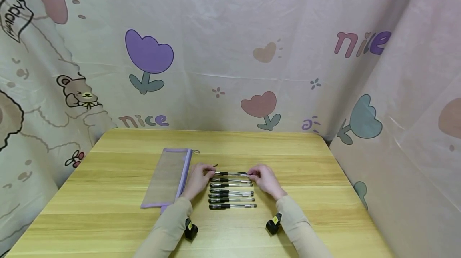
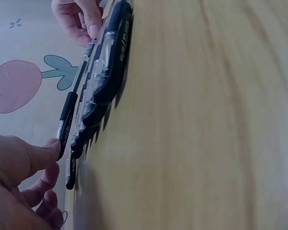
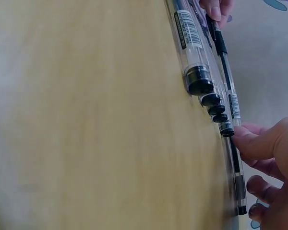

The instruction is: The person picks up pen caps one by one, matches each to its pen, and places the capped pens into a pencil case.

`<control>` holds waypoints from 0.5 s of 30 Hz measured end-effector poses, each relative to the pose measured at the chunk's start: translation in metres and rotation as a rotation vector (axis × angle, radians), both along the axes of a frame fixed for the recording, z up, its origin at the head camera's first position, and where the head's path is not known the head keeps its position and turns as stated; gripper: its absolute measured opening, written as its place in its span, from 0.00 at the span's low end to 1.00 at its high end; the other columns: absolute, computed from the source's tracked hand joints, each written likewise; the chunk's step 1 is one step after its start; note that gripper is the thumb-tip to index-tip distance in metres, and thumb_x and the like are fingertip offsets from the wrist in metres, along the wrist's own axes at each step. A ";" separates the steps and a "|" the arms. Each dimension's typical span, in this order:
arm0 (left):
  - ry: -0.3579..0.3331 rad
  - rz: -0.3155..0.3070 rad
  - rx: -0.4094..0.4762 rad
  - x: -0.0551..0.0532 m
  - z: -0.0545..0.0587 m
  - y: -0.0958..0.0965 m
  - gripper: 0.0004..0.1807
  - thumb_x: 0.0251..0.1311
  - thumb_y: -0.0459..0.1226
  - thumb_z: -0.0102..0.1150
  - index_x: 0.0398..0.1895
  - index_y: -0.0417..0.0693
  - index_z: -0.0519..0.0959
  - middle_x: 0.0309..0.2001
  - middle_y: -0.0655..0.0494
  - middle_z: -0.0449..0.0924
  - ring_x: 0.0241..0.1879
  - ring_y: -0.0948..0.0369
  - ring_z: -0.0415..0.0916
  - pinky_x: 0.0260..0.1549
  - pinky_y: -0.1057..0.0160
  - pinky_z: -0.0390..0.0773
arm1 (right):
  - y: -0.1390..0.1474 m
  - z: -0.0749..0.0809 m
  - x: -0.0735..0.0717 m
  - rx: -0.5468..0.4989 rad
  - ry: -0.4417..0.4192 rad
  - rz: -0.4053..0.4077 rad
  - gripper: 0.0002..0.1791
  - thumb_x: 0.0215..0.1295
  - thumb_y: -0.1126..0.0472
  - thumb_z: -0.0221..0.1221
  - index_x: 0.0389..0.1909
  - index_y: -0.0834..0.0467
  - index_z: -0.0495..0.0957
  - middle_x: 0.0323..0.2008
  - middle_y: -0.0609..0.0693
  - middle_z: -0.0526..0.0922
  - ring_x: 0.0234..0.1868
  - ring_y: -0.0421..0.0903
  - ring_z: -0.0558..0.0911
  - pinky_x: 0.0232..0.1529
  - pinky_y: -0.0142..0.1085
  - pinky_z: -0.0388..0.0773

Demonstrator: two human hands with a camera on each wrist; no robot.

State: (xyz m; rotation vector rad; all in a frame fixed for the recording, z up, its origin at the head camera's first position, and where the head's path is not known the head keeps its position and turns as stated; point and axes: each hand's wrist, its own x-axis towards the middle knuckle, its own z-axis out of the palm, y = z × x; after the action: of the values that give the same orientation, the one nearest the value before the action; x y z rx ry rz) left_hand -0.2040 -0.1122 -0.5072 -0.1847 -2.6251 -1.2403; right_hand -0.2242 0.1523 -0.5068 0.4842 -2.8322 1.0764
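A capped black gel pen spans the space between my two hands, at the far end of a row of similar pens. My left hand pinches its capped end between thumb and fingers. At the other end, beside the barcode label, my right hand pinches the clear barrel. Several clear-barrelled pens with black caps lie roughly parallel on the table, nearer to me. In the right wrist view another pen shows beside the right fingers, partly hidden by them.
A mesh zip pouch with purple edging lies flat left of the pens, under or beside the left forearm. The wooden table meets a printed curtain at its back. Black wrist cameras sit below both wrists.
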 end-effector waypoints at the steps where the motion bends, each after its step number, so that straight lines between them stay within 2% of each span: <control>1: 0.002 0.007 -0.011 0.000 0.000 0.000 0.04 0.60 0.31 0.66 0.36 0.44 0.88 0.41 0.46 0.85 0.46 0.48 0.76 0.52 0.47 0.71 | 0.000 0.000 0.000 0.007 0.006 0.000 0.06 0.59 0.68 0.68 0.34 0.53 0.88 0.37 0.48 0.86 0.38 0.41 0.80 0.44 0.39 0.78; 7: 0.003 0.023 -0.041 -0.002 -0.002 0.000 0.03 0.60 0.32 0.67 0.34 0.46 0.88 0.41 0.46 0.84 0.47 0.46 0.75 0.53 0.46 0.70 | -0.001 0.000 -0.002 0.042 0.035 0.001 0.07 0.58 0.68 0.69 0.34 0.54 0.88 0.38 0.49 0.86 0.41 0.44 0.81 0.47 0.44 0.78; 15: -0.018 0.035 -0.066 -0.005 -0.003 0.000 0.03 0.59 0.33 0.68 0.34 0.47 0.89 0.40 0.48 0.84 0.45 0.48 0.75 0.50 0.48 0.71 | -0.002 -0.001 -0.004 0.055 0.041 -0.013 0.06 0.56 0.67 0.70 0.34 0.54 0.88 0.32 0.45 0.84 0.36 0.40 0.77 0.42 0.38 0.74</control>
State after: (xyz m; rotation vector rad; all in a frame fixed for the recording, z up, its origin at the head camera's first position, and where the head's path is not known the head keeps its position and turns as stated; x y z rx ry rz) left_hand -0.2090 -0.1122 -0.5107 -0.1382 -2.6747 -1.1506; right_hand -0.2286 0.1499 -0.5073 0.4853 -2.8315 0.9775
